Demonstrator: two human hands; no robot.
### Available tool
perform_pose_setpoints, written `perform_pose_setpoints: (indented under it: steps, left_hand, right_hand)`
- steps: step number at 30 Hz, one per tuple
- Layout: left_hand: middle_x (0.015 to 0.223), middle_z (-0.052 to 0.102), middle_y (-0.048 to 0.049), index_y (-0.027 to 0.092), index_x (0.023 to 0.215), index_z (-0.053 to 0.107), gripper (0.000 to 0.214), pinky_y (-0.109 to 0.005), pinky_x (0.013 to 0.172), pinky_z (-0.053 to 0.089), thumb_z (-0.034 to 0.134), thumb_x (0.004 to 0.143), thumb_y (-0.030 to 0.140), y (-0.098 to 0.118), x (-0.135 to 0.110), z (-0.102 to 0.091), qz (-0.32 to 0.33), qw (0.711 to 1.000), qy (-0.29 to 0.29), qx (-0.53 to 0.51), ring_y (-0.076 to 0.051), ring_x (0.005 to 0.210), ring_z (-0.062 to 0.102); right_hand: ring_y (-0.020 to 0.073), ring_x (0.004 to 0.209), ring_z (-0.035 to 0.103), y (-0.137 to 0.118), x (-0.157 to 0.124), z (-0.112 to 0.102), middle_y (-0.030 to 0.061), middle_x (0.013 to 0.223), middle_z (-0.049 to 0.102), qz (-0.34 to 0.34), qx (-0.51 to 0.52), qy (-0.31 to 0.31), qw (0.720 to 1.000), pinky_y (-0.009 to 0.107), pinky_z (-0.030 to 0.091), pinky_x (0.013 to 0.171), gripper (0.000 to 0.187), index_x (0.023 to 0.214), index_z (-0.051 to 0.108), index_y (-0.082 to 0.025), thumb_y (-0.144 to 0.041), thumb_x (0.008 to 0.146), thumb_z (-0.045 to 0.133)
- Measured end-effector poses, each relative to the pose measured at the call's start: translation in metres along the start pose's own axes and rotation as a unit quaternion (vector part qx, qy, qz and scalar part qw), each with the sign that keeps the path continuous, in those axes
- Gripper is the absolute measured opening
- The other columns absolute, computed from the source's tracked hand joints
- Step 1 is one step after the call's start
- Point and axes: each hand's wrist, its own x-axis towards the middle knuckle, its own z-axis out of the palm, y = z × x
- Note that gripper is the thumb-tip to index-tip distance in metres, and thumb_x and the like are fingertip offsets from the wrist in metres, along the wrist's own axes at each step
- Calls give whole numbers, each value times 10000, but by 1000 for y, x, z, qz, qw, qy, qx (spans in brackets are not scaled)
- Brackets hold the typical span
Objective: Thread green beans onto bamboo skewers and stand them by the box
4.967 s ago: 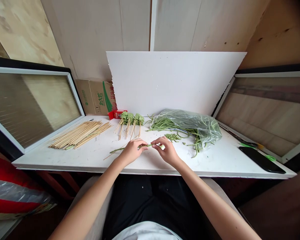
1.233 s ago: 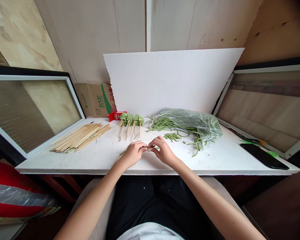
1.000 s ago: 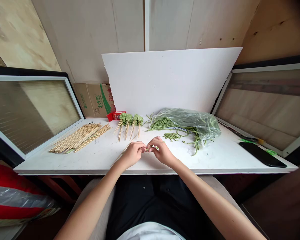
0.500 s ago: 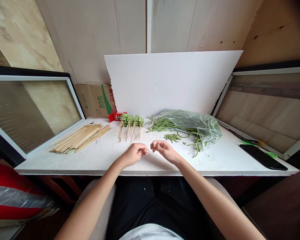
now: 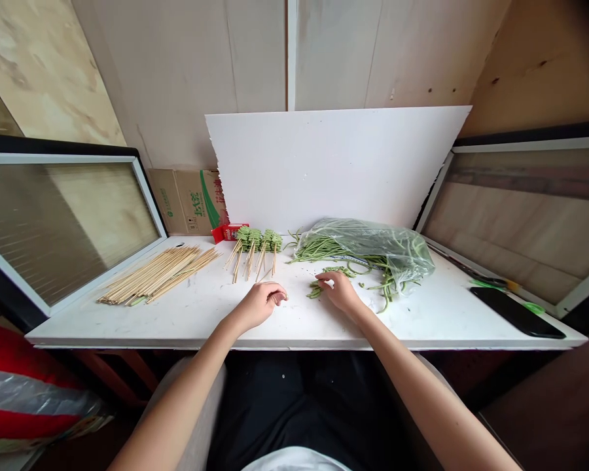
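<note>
My left hand (image 5: 262, 302) rests on the white tabletop (image 5: 201, 314) with its fingers curled shut; anything inside it is hidden. My right hand (image 5: 341, 292) reaches forward and right, its fingertips on a small heap of cut green bean pieces (image 5: 319, 288). Just behind that heap lies a clear plastic bag of long green beans (image 5: 373, 245), with several loose beans (image 5: 385, 284) spilling out at its front. Finished bean skewers (image 5: 255, 243) lie at the back centre. One bare skewer (image 5: 265, 275) lies just ahead of my left hand.
A pile of bare bamboo skewers (image 5: 157, 273) lies at the left. A cardboard box (image 5: 189, 201) and a small red carton (image 5: 228, 230) stand at the back, before a white board (image 5: 334, 163). A black phone (image 5: 517, 313) and green-handled scissors (image 5: 491, 282) lie at the right. Glass-fronted cabinets flank the table.
Both hands held a long bean together, then drew apart. My right hand has moved forward and right onto the cut pieces. My left hand has settled on the table.
</note>
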Motion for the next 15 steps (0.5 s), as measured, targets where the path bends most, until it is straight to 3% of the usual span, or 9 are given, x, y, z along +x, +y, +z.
perform_pose_setpoints:
  steps: [7, 13, 15]
  left_hand:
    - [920, 750, -66, 189, 959, 759, 230, -304, 785, 516, 559, 1003, 294, 1, 0, 1, 12, 1000, -1, -2, -196, 864, 679]
    - [945, 759, -64, 202, 971, 768, 241, -307, 771, 511, 581, 1007, 349, 0, -1, 1, 20, 1000, -3, 9, -199, 854, 671]
    - [950, 765, -67, 206, 973, 774, 248, -313, 780, 518, 585, 1006, 362, -3, 0, 3, 25, 1000, -3, 13, -204, 859, 674]
  right_hand:
    - [319, 1087, 571, 0, -1, 0, 105, 998, 740, -60, -22, 2, 998, 457, 460, 960, 190, 976, 817, -220, -250, 963, 630]
    - [280, 1009, 587, 1, -3, -22, 76, 959, 691, -114, -11, -107, 988, 447, 462, 967, 96, 925, 836, -270, -293, 913, 744]
    - [284, 1004, 582, -1, -5, -24, 82, 948, 689, -116, -26, -112, 987, 453, 469, 959, 79, 903, 838, -266, -263, 891, 760]
